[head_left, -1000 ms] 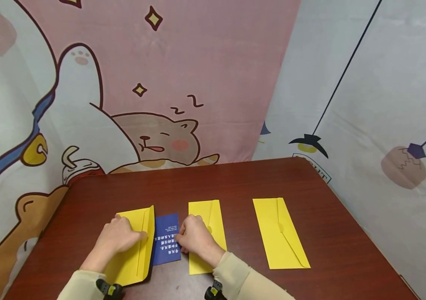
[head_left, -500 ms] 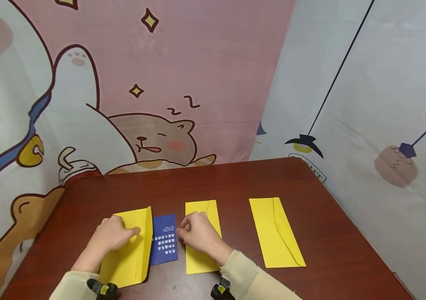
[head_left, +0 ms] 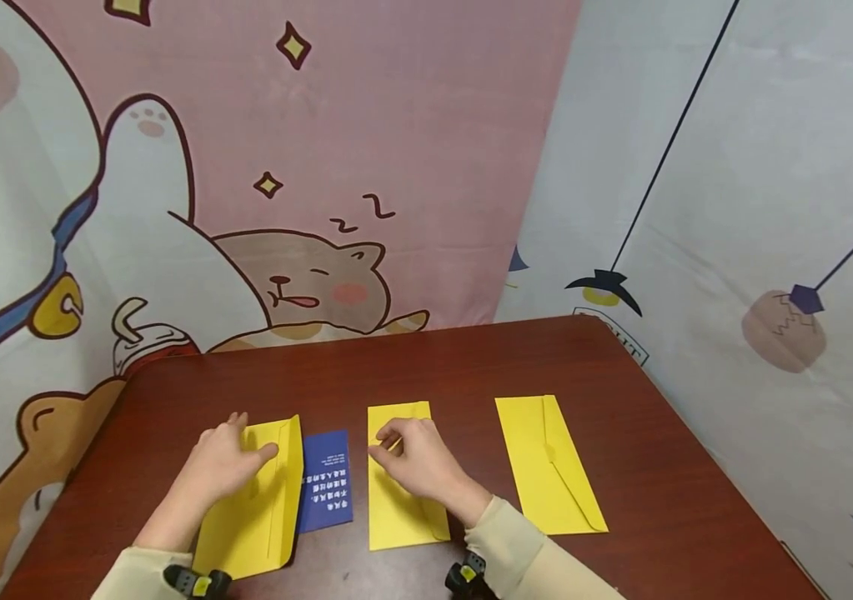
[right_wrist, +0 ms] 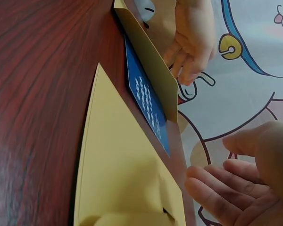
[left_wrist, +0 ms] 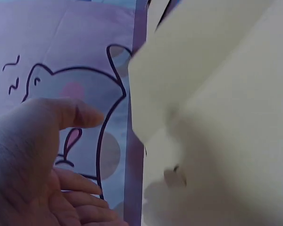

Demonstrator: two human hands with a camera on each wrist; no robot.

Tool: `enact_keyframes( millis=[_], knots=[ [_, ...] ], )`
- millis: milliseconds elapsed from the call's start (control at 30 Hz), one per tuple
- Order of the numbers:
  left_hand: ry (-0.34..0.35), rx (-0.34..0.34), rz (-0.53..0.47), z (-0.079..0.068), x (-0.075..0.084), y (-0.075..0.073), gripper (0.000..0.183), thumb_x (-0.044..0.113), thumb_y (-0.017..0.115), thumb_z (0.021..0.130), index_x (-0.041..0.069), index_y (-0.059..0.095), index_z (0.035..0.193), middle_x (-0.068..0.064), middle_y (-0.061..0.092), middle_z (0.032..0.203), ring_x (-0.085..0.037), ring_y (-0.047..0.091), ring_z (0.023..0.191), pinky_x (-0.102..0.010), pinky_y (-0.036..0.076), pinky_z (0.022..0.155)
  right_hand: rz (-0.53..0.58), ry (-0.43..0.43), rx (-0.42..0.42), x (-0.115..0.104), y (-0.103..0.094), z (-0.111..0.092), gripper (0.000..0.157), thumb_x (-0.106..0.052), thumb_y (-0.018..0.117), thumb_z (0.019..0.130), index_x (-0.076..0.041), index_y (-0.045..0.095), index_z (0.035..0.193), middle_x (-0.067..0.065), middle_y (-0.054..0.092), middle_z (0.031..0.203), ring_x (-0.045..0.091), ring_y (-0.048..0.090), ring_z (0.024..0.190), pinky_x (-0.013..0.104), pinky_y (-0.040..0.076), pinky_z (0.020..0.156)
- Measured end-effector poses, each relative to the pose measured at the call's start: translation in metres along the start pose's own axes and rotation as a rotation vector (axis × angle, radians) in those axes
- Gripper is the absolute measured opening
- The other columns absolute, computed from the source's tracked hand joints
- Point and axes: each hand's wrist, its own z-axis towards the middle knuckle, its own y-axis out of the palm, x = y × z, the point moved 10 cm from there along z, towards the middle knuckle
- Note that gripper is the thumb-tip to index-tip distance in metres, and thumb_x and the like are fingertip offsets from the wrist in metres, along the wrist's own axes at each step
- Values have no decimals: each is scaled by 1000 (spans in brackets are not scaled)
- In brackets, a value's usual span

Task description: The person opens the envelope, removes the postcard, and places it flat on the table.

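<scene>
Above the left yellow envelope (head_left: 249, 529) hovers my left hand (head_left: 219, 467), its thumb apart from the fingers and nothing held. That envelope's flap, along its right side, is raised. Partly behind the flap lies a dark blue card (head_left: 330, 487) with white printed characters. My right hand (head_left: 424, 462) is over the middle yellow envelope (head_left: 399, 529), fingers loosely bent and holding nothing. In the right wrist view, the raised flap (right_wrist: 153, 66) stands beside the blue card (right_wrist: 144, 96), and the right hand (right_wrist: 245, 183) shows relaxed fingers.
A third yellow envelope (head_left: 552, 471) lies flap side up on the right part of the reddish-brown table (head_left: 464, 367). Behind the table hangs a cloth (head_left: 426, 125) printed with cartoon animals, and a pale cloth (head_left: 734, 208) covers the right side.
My right hand has moved right, off the blue card's edge and over the middle envelope. The left hand has lifted from the left envelope. Card and envelopes stay in about the same arrangement.
</scene>
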Motion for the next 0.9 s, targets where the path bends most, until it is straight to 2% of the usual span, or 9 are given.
enact_keyframes(
  millis=[100,267,533,667,767,900],
  knots=[
    [48,41,-6,-4,13,0,94,44,74,95,-21,36,152,-41,32,158,-65,38,138,-71,38,108,2,-6,9,2,-4,-2,23,-19,77,98,1,76,109,2,76,98,9,70,80,25,59,73],
    [110,91,-17,-12,34,3,97,53,70,97,-12,32,159,-35,25,165,-64,34,141,-75,32,110,2,12,0,9,-10,-5,31,-24,74,101,1,73,119,10,75,112,20,73,98,40,61,87],
    [204,107,-6,-20,67,17,108,69,66,94,-2,25,165,-25,17,172,-48,20,156,-69,32,114,-83,32,-25,20,-17,-11,44,-38,71,102,-5,69,132,10,70,129,30,62,121,50,51,103],
    [270,118,37,-23,78,23,112,74,63,93,0,24,166,-23,17,173,-45,18,157,-71,35,111,-115,27,-48,23,-18,-13,49,-43,69,102,-8,67,136,7,68,135,29,60,128,50,49,107],
    [321,119,72,-24,85,29,113,77,62,91,3,23,167,-20,17,173,-44,18,158,-70,39,109,-129,-8,-68,22,-19,-13,52,-42,69,103,-6,65,139,8,67,138,27,61,129,48,50,107],
    [383,114,102,-24,94,36,115,78,63,90,3,23,167,-20,19,173,-42,18,158,-67,35,114,-152,-60,-93,22,-19,-12,53,-40,69,103,-4,62,142,7,65,141,24,61,129,45,50,107]
  ],
)
